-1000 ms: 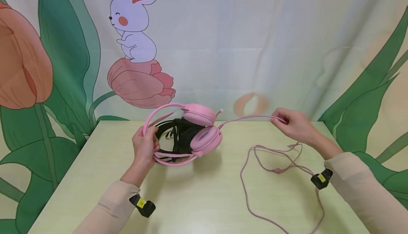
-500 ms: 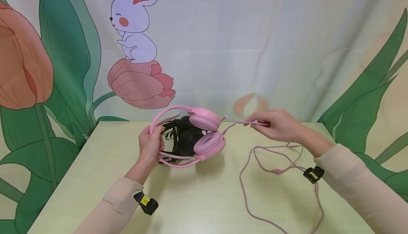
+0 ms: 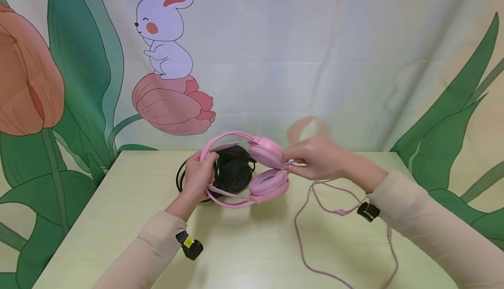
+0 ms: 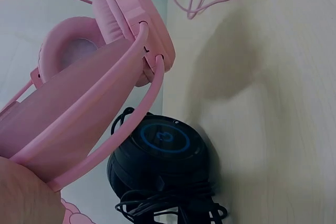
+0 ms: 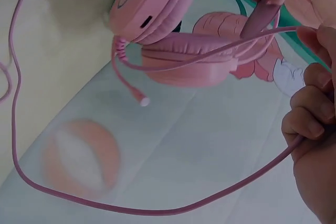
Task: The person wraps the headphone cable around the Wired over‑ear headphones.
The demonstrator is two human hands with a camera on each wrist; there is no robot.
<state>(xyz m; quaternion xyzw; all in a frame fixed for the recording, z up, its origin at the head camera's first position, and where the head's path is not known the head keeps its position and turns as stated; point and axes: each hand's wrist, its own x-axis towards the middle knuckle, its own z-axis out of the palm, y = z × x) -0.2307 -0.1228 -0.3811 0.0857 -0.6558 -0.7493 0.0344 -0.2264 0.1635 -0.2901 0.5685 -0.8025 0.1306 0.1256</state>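
Observation:
My left hand point(image 3: 198, 173) grips a pink headset point(image 3: 269, 186) by its headband, holding it raised with the ear cups pointing right. From the lower cup runs a pink cable point(image 5: 178, 212), pinched by my right hand point(image 3: 319, 160) close beside the cups. In the right wrist view the cable passes through curled fingers point(image 5: 310, 111) and hangs in a long loop. A short microphone boom point(image 5: 140, 97) sticks out near the cable's root. Behind the pink headset lies a black headset point(image 4: 165, 150) on the table, its own cord bundled, partly hidden in the head view.
The rest of the pink cable lies in loose loops on the right of the pale table point(image 3: 244, 254), with a small inline piece point(image 3: 341, 212) on it. A printed cloth backdrop point(image 3: 256, 61) hangs right behind the table's far edge.
My right hand has slid left along the cable to beside the ear cups. My left hand has carried the pink headset slightly right, showing more of the black headset.

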